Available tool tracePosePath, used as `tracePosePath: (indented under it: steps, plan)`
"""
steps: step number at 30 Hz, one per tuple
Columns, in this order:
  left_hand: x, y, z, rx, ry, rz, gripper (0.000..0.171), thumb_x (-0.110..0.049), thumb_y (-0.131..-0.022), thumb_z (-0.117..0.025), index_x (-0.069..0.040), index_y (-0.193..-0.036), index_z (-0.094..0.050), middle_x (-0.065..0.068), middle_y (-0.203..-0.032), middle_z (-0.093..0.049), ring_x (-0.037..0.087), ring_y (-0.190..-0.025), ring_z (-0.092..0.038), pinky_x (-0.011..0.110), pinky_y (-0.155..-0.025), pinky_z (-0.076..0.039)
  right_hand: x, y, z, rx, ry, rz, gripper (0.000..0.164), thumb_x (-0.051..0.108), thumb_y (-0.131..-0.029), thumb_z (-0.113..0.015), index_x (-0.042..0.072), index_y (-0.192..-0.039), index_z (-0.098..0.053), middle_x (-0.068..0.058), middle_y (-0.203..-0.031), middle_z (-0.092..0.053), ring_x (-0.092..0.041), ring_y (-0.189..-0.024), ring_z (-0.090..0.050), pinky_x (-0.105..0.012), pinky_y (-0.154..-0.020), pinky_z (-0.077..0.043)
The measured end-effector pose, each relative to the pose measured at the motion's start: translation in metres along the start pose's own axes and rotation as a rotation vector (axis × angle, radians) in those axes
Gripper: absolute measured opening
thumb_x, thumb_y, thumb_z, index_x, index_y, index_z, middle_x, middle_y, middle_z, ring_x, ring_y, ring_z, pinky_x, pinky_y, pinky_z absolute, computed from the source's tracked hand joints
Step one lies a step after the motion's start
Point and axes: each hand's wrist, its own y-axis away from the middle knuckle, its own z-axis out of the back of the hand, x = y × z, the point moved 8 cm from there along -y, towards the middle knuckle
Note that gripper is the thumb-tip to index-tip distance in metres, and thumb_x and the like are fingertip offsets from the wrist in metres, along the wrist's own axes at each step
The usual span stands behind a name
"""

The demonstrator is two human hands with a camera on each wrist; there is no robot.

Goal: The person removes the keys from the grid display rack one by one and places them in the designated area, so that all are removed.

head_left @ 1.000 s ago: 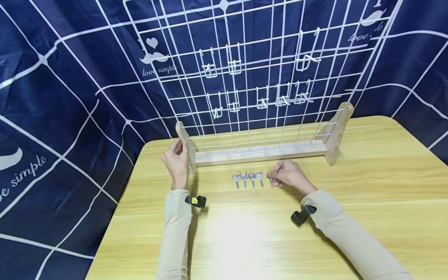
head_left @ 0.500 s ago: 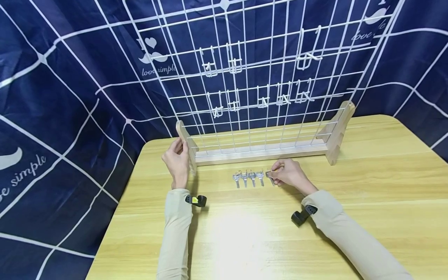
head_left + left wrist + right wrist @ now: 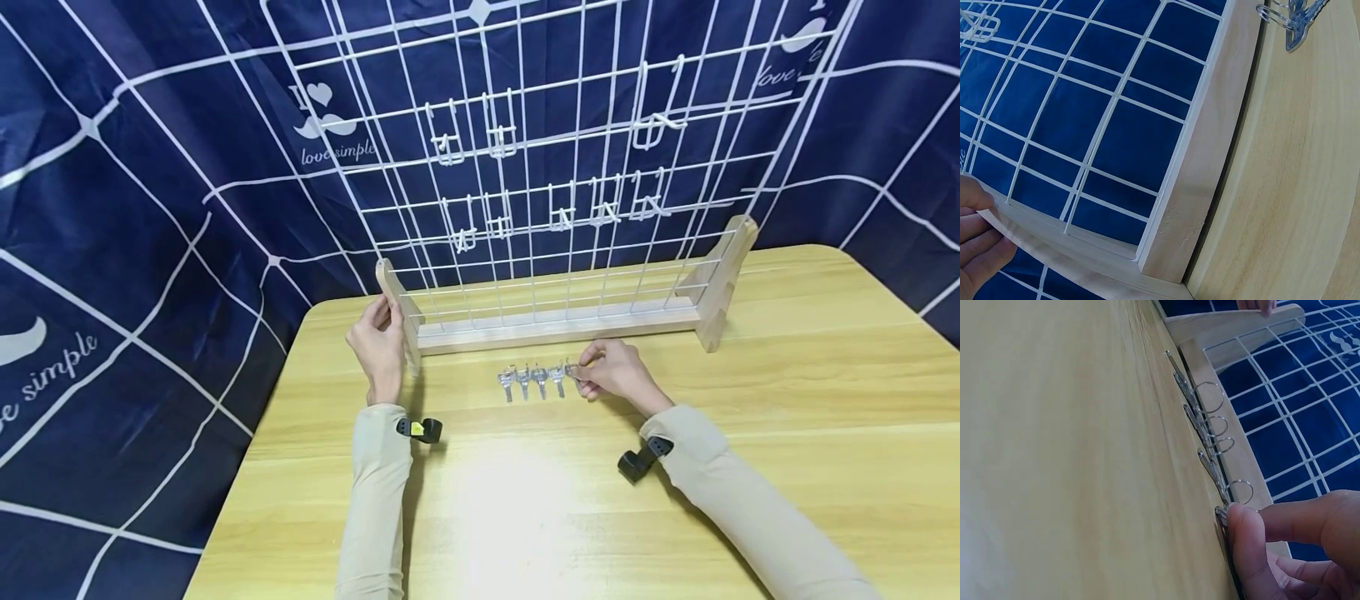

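My right hand (image 3: 617,371) pinches a silver key (image 3: 1221,516) between thumb and forefinger, low at the table, at the right end of a row. To its left lie several similar silver keys (image 3: 540,382), side by side with blades toward me. Their key rings (image 3: 1210,398) stand up in the right wrist view. My left hand (image 3: 379,346) holds the edge of the rack's left wooden upright (image 3: 1060,259), thumb on one side and fingers on the other. Most of the pinched key's head is hidden behind the right fingertips.
A white wire grid (image 3: 1116,94) rises from a wooden base bar (image 3: 555,330) behind the keys. Several white wire hooks (image 3: 561,218) hang on it in two rows. The right wooden upright (image 3: 722,292) stands beyond my right hand. Dark blue patterned cloth (image 3: 150,250) surrounds the table (image 3: 315,500).
My right hand has slid slightly left with the key, bringing it up close to the other keys. The left hand has stayed on the upright.
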Motion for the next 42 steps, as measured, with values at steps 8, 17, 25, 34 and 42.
tracePosePath:
  steps: [8, 17, 25, 34, 42]
  plan:
    - [0.001, 0.001, -0.001, 0.010, 0.005, -0.001, 0.023, 0.000, -0.086, -0.066, 0.009, -0.107, -0.070, 0.022, -0.098, -0.070, 0.030, -0.088, -0.071, 0.032, -0.076, -0.058, -0.002, 0.002, -0.001, 0.000, -0.038, -0.010, 0.022, 0.001, -0.087, -0.067, -0.010, -0.100, -0.054, -0.012, -0.068, -0.068, -0.014, -0.052, -0.065, -0.030, -0.057, -0.059]
    - [0.003, 0.003, 0.003, 0.001, 0.003, 0.009, 0.024, 0.001, -0.085, -0.066, 0.009, -0.107, -0.069, 0.023, -0.099, -0.070, 0.032, -0.088, -0.071, 0.033, -0.076, -0.058, -0.007, 0.008, -0.003, -0.009, -0.060, 0.025, 0.023, 0.006, -0.090, -0.065, -0.010, -0.103, -0.056, -0.009, -0.071, -0.069, -0.014, -0.055, -0.065, -0.029, -0.058, -0.059]
    - [0.004, 0.001, 0.009, 0.002, 0.005, 0.000, 0.024, 0.000, -0.086, -0.066, 0.008, -0.108, -0.070, 0.022, -0.099, -0.070, 0.033, -0.088, -0.071, 0.033, -0.077, -0.058, -0.009, 0.012, -0.007, 0.016, -0.130, 0.035, 0.022, 0.002, -0.092, -0.059, -0.014, -0.108, -0.055, -0.009, -0.073, -0.069, -0.015, -0.061, -0.067, -0.028, -0.062, -0.060]
    - [0.007, 0.007, 0.008, 0.031, 0.009, -0.019, 0.023, 0.000, -0.086, -0.066, 0.008, -0.107, -0.070, 0.023, -0.097, -0.070, 0.033, -0.087, -0.071, 0.035, -0.076, -0.059, -0.018, 0.015, 0.000, 0.051, -0.196, 0.038, 0.026, 0.003, -0.092, -0.060, -0.015, -0.110, -0.053, -0.010, -0.075, -0.069, -0.016, -0.063, -0.068, -0.030, -0.065, -0.060]
    - [0.026, 0.013, 0.036, 0.153, -0.122, 0.004, 0.021, -0.006, -0.091, -0.063, 0.006, -0.106, -0.071, 0.020, -0.098, -0.071, 0.031, -0.087, -0.071, 0.023, -0.074, -0.057, -0.045, 0.040, 0.051, 0.035, -0.199, 0.061, 0.039, 0.007, -0.094, -0.060, -0.018, -0.119, -0.045, -0.012, -0.080, -0.070, -0.016, -0.067, -0.069, -0.031, -0.066, -0.060]
